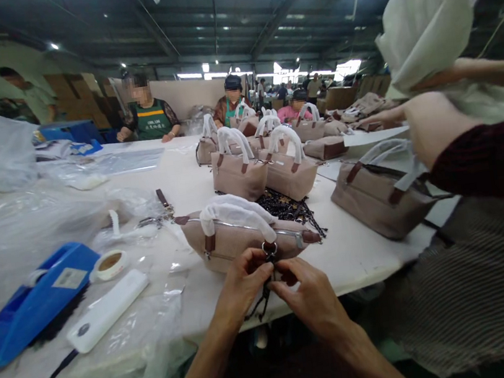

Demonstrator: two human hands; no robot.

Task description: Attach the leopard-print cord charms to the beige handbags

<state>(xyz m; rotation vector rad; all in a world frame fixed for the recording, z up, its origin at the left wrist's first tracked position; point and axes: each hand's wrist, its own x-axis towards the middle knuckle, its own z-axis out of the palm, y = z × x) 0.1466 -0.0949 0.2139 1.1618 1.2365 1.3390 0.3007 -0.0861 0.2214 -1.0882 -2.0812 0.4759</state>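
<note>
A beige handbag (235, 238) with white-wrapped handles lies on its side at the near edge of the white table (185, 179). My left hand (243, 281) and my right hand (307, 297) meet just below its metal ring (270, 249). Both pinch a small dark piece at that ring, and a dark strap (261, 303) hangs down between them. Fingers of both hands are closed.
Several more beige handbags (287, 171) stand mid-table beside a dark chain pile (290, 208). A blue tape dispenser (28, 302), a tape roll (109, 264), a white bar (107, 309) and plastic sheeting lie left. A co-worker's arm (475, 145) reaches in at right holding white wrapping. Other people sit at the far end.
</note>
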